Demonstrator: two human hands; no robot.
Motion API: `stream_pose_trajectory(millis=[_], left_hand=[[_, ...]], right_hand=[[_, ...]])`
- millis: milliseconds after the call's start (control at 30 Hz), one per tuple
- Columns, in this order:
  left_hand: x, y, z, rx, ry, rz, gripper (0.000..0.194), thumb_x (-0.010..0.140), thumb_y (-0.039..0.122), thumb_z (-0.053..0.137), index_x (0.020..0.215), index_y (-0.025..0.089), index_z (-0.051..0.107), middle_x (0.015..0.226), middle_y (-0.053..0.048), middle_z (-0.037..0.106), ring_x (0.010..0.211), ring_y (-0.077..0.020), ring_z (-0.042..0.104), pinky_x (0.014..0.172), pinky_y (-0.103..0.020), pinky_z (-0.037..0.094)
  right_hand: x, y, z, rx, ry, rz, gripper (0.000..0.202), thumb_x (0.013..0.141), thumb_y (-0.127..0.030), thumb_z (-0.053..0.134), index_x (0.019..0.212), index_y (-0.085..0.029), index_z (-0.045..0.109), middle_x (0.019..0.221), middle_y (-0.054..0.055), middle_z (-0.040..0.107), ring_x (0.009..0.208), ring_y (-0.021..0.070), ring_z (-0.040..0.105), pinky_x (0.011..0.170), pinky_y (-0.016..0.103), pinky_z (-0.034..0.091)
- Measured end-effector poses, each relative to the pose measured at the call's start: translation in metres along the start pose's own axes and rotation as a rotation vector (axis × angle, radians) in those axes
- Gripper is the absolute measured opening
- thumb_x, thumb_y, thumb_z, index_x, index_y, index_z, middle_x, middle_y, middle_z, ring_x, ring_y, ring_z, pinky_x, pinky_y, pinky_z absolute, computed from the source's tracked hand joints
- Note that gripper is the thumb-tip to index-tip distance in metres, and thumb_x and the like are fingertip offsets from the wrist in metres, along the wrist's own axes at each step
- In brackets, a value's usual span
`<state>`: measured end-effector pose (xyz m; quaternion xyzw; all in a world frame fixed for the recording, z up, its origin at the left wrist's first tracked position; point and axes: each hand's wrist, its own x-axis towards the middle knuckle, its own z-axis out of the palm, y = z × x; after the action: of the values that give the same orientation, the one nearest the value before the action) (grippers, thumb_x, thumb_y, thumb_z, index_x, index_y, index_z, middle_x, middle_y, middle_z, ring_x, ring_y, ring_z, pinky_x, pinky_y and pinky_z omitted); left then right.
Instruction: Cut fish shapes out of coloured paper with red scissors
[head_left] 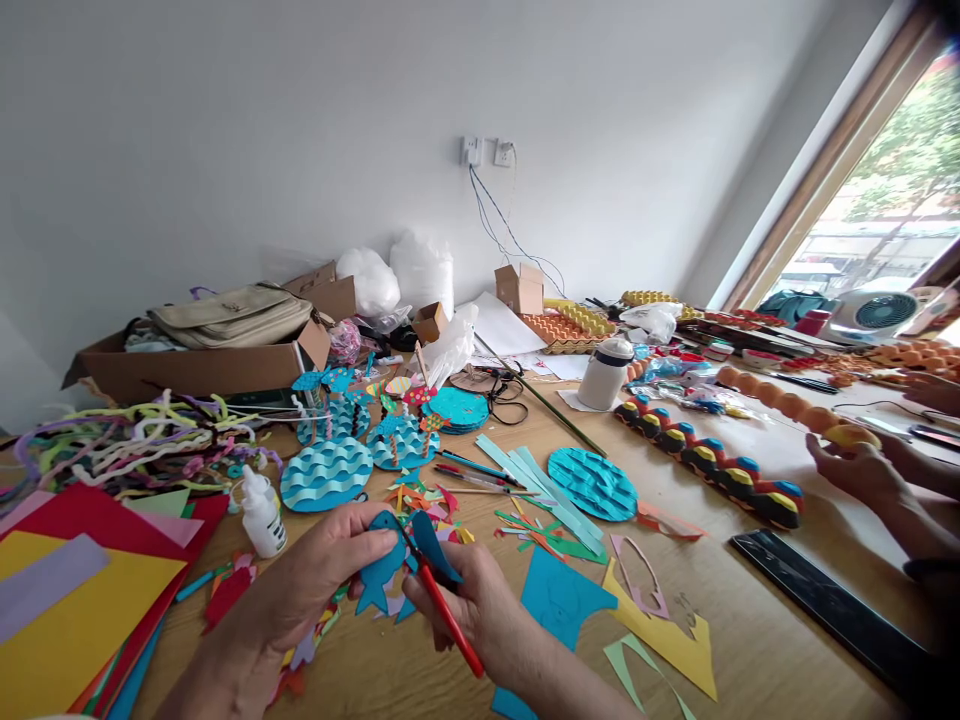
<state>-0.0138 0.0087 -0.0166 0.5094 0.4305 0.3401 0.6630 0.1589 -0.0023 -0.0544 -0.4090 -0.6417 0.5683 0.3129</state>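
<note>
Pinched in my left hand (pixel 322 560) is a blue paper fish (pixel 381 565), its tail pointing down. My right hand (pixel 480 610) grips red-handled scissors (pixel 450 618), whose blades sit at the edge of the fish. A curled strip of blue paper (pixel 431 545) stands up beside the blades. Below and behind both hands lie colourful paper scraps (pixel 424 500). To the right of my right hand is a blue sheet (pixel 562 600) with a drawn outline and a cut edge.
A white glue bottle (pixel 262 515) stands left, near coloured paper sheets (pixel 97 590) and pipe cleaners (pixel 150 440). Blue wavy discs (pixel 326 472) hold fish on sticks. At right are a painted egg-carton strip (pixel 705 455), a black ruler-like bar (pixel 825 610) and another person's hands (pixel 862 480).
</note>
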Motion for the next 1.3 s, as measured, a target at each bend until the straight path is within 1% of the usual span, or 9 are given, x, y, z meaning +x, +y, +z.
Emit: stream_pose_trajectory(millis=[433,600,667,767,900,1000,1067,1200,1300], left_hand=[[0.003,-0.004,0.000,-0.019,0.058,-0.020,0.022,0.069,0.038,0.065,0.066,0.016,0.063,0.054,0.005,0.047,0.047,-0.0065,0.032,0.042,-0.015,0.030],[0.007,-0.003,0.002,-0.022,0.076,-0.019,0.022,0.069,0.038,0.064,0.064,0.017,0.060,0.053,0.005,0.047,0.046,-0.0066,0.033,0.044,-0.016,0.031],[0.008,-0.002,0.002,-0.002,0.125,-0.009,0.022,0.069,0.038,0.064,0.066,0.017,0.059,0.052,0.006,0.047,0.046,-0.0067,0.034,0.044,-0.016,0.030],[0.008,0.002,0.003,0.032,0.238,0.035,0.022,0.068,0.037,0.065,0.063,0.018,0.056,0.052,0.007,0.045,0.048,-0.0078,0.036,0.044,-0.016,0.032],[0.008,0.004,0.008,0.062,0.291,0.097,0.019,0.070,0.035,0.063,0.065,0.019,0.056,0.053,0.007,0.046,0.051,-0.0089,0.038,0.048,-0.018,0.034],[0.012,0.002,0.013,0.051,0.306,0.148,0.015,0.072,0.032,0.062,0.067,0.018,0.057,0.054,0.007,0.048,0.053,-0.0090,0.039,0.050,-0.018,0.034],[0.017,0.000,0.017,0.010,0.312,0.184,0.014,0.071,0.030,0.063,0.066,0.018,0.057,0.055,0.007,0.049,0.053,-0.0091,0.040,0.051,-0.018,0.034],[0.024,0.000,0.029,-0.071,0.299,0.206,0.016,0.067,0.027,0.066,0.060,0.018,0.056,0.054,0.007,0.051,0.053,-0.0091,0.042,0.051,-0.019,0.036],[0.021,0.002,0.037,-0.125,0.291,0.190,0.016,0.065,0.028,0.067,0.059,0.017,0.057,0.053,0.006,0.052,0.050,-0.0087,0.043,0.051,-0.019,0.039]], right_hand=[[0.004,-0.004,0.003,-0.071,0.057,0.051,0.033,0.074,-0.041,0.054,0.055,-0.018,0.041,0.041,-0.006,0.035,0.036,0.0056,0.038,0.034,0.015,0.023],[0.011,0.005,0.006,0.030,0.051,0.145,0.041,0.070,-0.054,0.054,0.054,-0.019,0.041,0.037,-0.007,0.036,0.031,0.0073,0.041,0.029,0.015,0.025],[0.014,0.009,0.005,0.112,0.031,0.181,0.044,0.068,-0.060,0.052,0.057,-0.019,0.043,0.036,-0.007,0.038,0.030,0.0073,0.041,0.029,0.015,0.025],[0.017,0.012,0.001,0.234,-0.019,0.160,0.049,0.070,-0.065,0.050,0.059,-0.017,0.044,0.037,-0.006,0.042,0.031,0.0062,0.040,0.032,0.016,0.028],[0.016,0.003,-0.007,0.354,0.050,0.118,0.043,0.068,-0.058,0.059,0.067,-0.017,0.045,0.045,-0.005,0.050,0.036,0.0060,0.042,0.037,0.017,0.030],[0.014,-0.007,-0.011,0.422,0.142,0.057,0.040,0.059,-0.043,0.073,0.072,-0.016,0.047,0.059,-0.004,0.055,0.051,0.0075,0.050,0.047,0.018,0.036],[0.014,-0.011,-0.011,0.445,0.153,0.028,0.038,0.055,-0.034,0.076,0.072,-0.016,0.047,0.064,-0.004,0.055,0.055,0.0077,0.050,0.050,0.019,0.037],[0.013,-0.013,-0.009,0.525,0.168,0.018,0.038,0.047,-0.026,0.077,0.069,-0.017,0.047,0.059,-0.006,0.053,0.051,0.0074,0.047,0.049,0.019,0.036],[0.008,-0.013,-0.008,0.583,0.217,-0.019,0.035,0.047,-0.024,0.076,0.067,-0.018,0.047,0.058,-0.006,0.054,0.050,0.0078,0.048,0.049,0.020,0.037]])
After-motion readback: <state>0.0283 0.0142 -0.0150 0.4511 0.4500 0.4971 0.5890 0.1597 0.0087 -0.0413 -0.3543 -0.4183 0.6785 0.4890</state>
